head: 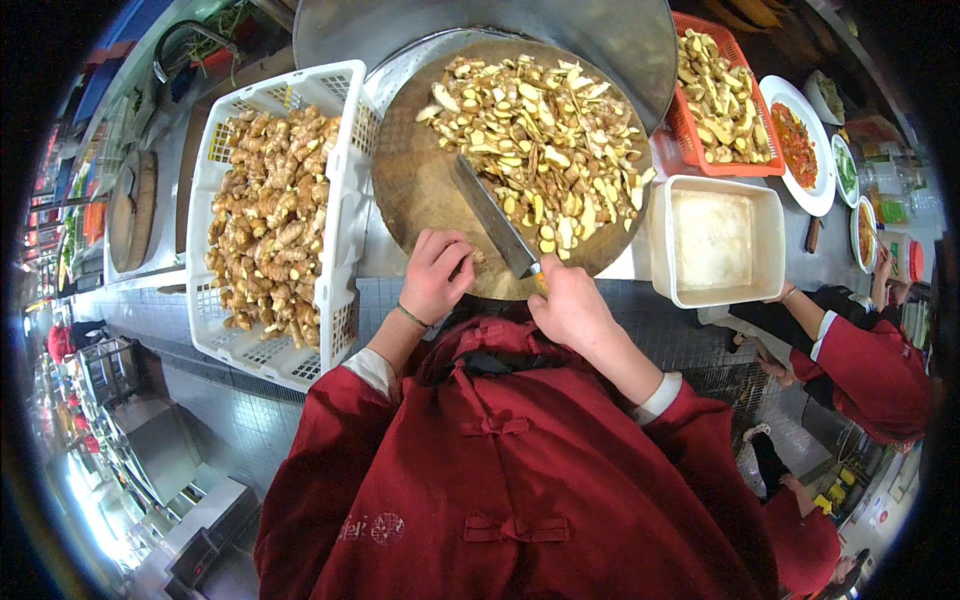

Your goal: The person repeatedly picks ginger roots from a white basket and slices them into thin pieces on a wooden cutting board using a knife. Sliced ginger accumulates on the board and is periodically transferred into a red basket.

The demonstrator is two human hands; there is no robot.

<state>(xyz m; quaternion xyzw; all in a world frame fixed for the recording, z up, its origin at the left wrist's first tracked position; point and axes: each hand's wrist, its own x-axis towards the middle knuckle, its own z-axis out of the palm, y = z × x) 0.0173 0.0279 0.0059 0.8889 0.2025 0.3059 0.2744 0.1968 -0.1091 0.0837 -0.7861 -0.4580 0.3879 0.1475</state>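
My right hand (571, 306) grips the handle of a Chinese cleaver (491, 214), whose dark blade slants up and left over a round wooden chopping board (405, 187). At the board's near edge, my left hand (437, 274) has its fingers curled around a small piece of ginger (478, 257), mostly hidden by the fingers. Beyond the blade spreads a wide heap of ginger peelings and cut ends (547, 142), brown and yellow. To the left, a white plastic crate (342, 217) holds many unpeeled ginger roots (274, 210).
Right of the board are a red basket (739, 169) of peeled ginger (724, 105) and a white tub (716, 240). A co-worker's hand (784, 292) is at the tub. Farther right lie a plate of chopped red peppers (795, 146) and a knife handle (813, 234).
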